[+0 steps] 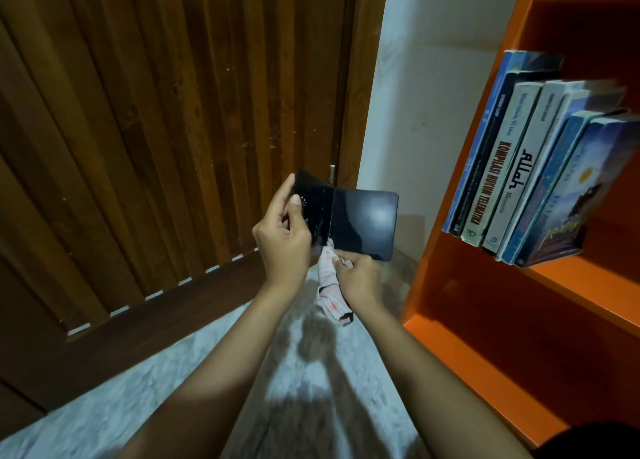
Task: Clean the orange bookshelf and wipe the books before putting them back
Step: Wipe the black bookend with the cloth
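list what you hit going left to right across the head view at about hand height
wooden slatted door → left hand → black book held open → white wall → row of books leaning on the orange bookshelf

Orange bookshelf (450,285), glossy black book (360,224), white cloth (330,285) with thin red stripes, brown slatted door (156,129), grey-white mottled floor (138,406).

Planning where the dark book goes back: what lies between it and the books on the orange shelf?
In the head view, nothing: only white wall shows between the dark book and the shelved books.
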### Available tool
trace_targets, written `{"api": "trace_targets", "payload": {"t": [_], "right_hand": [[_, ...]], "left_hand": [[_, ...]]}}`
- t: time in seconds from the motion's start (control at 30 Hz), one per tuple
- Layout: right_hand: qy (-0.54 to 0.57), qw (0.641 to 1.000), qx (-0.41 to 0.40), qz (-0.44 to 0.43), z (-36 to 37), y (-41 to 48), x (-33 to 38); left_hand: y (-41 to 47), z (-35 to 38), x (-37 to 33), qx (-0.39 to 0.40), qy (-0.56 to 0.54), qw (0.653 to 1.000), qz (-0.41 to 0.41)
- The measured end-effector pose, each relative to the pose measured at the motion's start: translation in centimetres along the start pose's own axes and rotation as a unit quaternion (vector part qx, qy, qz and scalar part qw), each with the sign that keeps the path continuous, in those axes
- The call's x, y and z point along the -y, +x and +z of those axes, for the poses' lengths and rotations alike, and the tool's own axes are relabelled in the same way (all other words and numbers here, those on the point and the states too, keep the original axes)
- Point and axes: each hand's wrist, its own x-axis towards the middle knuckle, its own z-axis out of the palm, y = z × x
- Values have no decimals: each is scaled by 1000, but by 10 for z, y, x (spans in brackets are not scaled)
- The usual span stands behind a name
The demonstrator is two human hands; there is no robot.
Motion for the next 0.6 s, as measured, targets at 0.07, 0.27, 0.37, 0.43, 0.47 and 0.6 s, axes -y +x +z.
{"api": "trace_targets", "payload": {"t": [0.07, 0.27, 0.37, 0.43, 0.47, 0.6], "right_hand": [[-4, 1000, 19, 3, 0, -5, -5], [161, 981, -78, -75, -20, -19, 22], [161, 976, -115, -92, -17, -7, 34], [140, 974, -155, -90, -12, 3, 35], [144, 970, -176, -87, -10, 7, 35], [185, 949, -240, -87, -5, 19, 37]], "left_hand": [[4, -3, 8, -36, 23, 999, -5], [6, -8, 20, -64, 7, 995, -70], [-1, -5, 20, -56, -25, 992, -113], [-6, -4, 17, -55, -51, 989, -125], [-7, -3, 15, -49, -56, 990, -123], [-7, -3, 5, -10, -61, 992, -109]]}}
